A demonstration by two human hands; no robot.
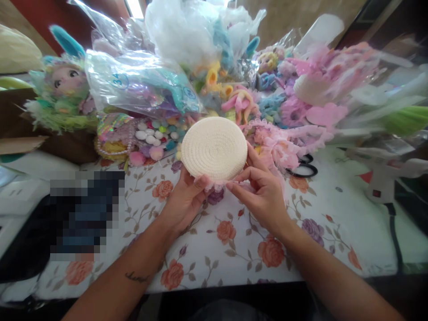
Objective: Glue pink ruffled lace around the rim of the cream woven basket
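I am holding a cream woven round hat base (214,148) up over the near middle of the table, its domed top tilted toward me. My left hand (185,198) is gripping its lower left edge, thumb and fingers clamped on the rim. My right hand (262,189) is working at the lower right edge, its fingertips (231,184) pinched together on a bit of pink frilly lace trim (214,183) that is peeking out under the rim between my two hands. The lace seems to be running off to the right into the loose pink pile (284,142) just beside the hat base.

By my reading, I am pressing trim along the underside of the rim, with only a short stretch seated so far. The next move is likely calling for turning the base a little in my left hand while my right feeds the lace on, keeping the frill even with the edge.

Beyond it, black scissors (304,167) are lying near the lace on the floral tablecloth (227,249). A white glue gun (384,174) is standing well to the right. Behind the base, a heap of pastel beads (154,133) is sitting under clear plastic bags (140,84) of trimmings, and a doll (65,80) with blue ears is leaning at the far left.
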